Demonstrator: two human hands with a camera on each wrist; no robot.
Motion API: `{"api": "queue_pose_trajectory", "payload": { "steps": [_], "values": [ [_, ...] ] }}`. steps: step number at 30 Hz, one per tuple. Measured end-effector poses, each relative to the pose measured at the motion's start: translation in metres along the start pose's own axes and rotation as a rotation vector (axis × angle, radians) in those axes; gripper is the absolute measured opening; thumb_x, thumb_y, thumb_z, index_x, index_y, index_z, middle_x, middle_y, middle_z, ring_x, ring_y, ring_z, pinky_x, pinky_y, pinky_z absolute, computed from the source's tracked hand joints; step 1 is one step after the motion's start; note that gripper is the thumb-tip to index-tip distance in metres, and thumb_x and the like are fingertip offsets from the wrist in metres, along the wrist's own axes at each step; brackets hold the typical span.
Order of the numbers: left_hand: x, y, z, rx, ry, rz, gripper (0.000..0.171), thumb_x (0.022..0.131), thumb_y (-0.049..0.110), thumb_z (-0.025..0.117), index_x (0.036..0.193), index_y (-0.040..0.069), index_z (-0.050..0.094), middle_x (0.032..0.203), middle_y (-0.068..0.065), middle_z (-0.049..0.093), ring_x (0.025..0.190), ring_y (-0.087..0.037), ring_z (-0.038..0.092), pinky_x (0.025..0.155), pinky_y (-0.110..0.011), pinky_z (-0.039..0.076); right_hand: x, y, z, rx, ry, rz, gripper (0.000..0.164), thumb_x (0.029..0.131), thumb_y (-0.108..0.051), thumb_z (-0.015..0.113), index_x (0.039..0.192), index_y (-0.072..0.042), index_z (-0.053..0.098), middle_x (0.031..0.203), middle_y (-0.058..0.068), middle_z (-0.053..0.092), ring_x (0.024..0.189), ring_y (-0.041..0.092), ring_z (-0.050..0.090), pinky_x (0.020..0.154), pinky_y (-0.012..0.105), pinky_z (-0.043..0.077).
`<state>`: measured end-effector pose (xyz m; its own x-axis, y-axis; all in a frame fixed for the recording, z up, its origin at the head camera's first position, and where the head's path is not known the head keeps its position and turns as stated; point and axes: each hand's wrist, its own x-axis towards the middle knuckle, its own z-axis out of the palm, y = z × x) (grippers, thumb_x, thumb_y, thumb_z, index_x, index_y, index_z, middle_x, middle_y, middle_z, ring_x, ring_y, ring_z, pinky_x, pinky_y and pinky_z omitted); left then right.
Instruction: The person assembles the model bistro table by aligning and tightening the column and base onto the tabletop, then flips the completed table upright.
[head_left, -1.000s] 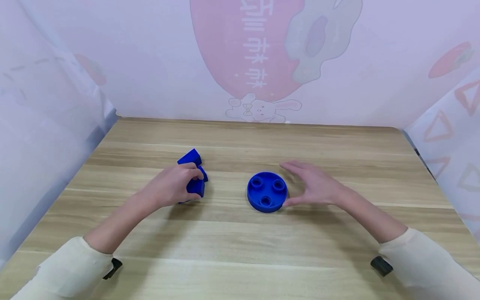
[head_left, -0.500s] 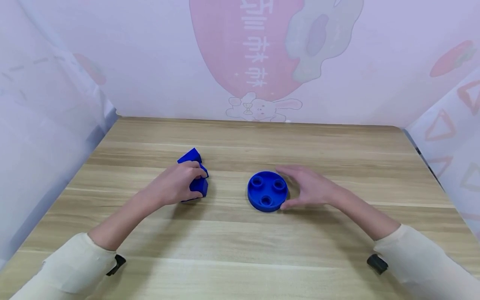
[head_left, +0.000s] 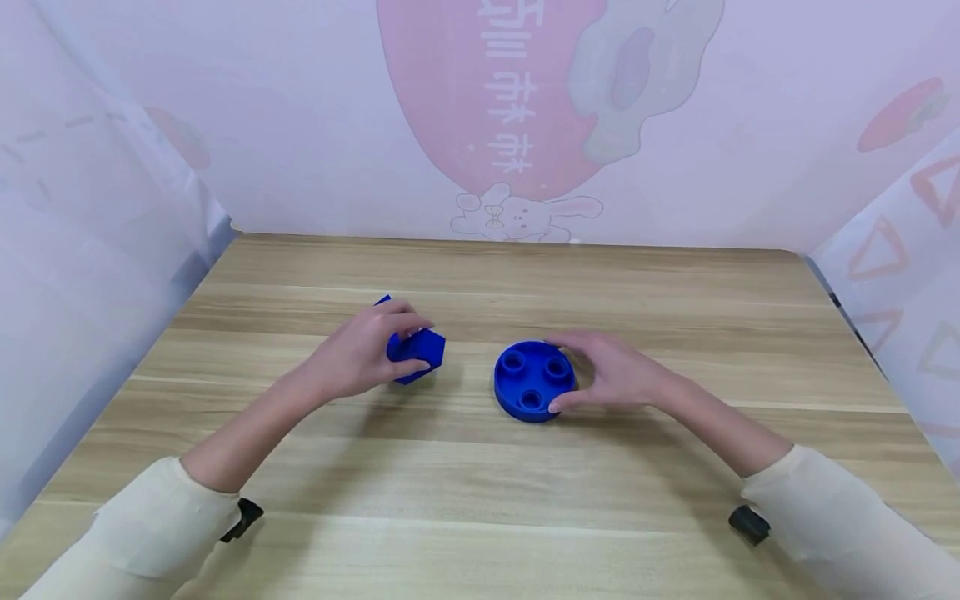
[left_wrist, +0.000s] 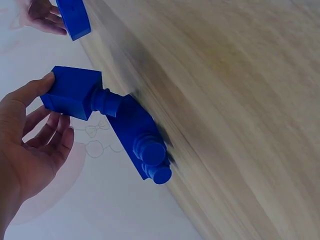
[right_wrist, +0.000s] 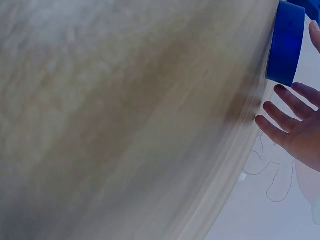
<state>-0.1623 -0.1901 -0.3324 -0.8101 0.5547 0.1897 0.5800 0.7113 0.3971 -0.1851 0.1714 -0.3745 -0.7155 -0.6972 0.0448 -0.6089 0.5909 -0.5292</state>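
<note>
Block: pinched between the thumb and fingers of the left hand (head_left: 363,346), left of the disc (head_left: 529,378) and apart from it; it (left_wrist: 72,92) looks raised off the table (head_left: 480,500), its peg (left_wrist: 105,102) turned down. The step in hand seems to be picking it up for the disc.
Disc: flat on the table, its three sockets (head_left: 531,400) facing up, none filled.
Right hand: its fingers spread apart round the disc's right side, thumb by the near rim; not clamped, and whether any fingertip touches I cannot tell. It (head_left: 611,367) looks ready to steady the disc.
Next move: probably calls for carrying the block rightward over the disc, lining the peg up with a socket, then pressing straight down.
Spare pieces: beyond the block, left of the disc, largely behind the left hand; these (left_wrist: 132,120) lie close enough to be knocked.
Room: bare wood between block and disc, and nearer the person than the disc; the table's back edge and wall (head_left: 300,125) lie well beyond the disc.
</note>
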Motion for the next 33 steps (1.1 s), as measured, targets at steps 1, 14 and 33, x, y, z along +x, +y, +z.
{"api": "queue_pose_trajectory", "payload": {
  "steps": [1,14,33],
  "values": [
    [0.001,0.001,0.0,-0.016,0.007,-0.001,0.043,0.083,0.01,0.087,0.122,-0.003,0.072,0.11,-0.013,0.066,0.098,-0.029,0.066,0.084,-0.046,0.061,0.0,-0.001,0.0,0.004,0.002,0.001,0.091,0.077,-0.047,0.09,0.146,0.001,0.055,0.144,0.017,0.061,0.136,0.038,0.054,0.112,0.056,0.043],
    [0.016,0.018,0.001,-0.257,0.11,0.025,0.039,0.082,0.009,0.089,0.117,0.003,0.073,0.102,-0.007,0.067,0.093,-0.028,0.062,0.075,-0.047,0.058,0.001,-0.007,0.002,-0.005,-0.004,0.024,0.09,0.075,-0.044,0.092,0.143,0.003,0.057,0.14,0.022,0.062,0.132,0.042,0.056,0.11,0.058,0.044],
    [0.035,0.044,0.011,-0.566,0.08,0.028,0.04,0.086,0.002,0.083,0.123,-0.003,0.07,0.111,-0.011,0.073,0.097,-0.022,0.067,0.087,-0.04,0.06,0.001,-0.009,0.0,0.029,-0.008,0.051,0.088,0.074,-0.041,0.094,0.14,0.006,0.059,0.129,0.018,0.065,0.115,0.034,0.064,0.1,0.055,0.051]
  ]
}}
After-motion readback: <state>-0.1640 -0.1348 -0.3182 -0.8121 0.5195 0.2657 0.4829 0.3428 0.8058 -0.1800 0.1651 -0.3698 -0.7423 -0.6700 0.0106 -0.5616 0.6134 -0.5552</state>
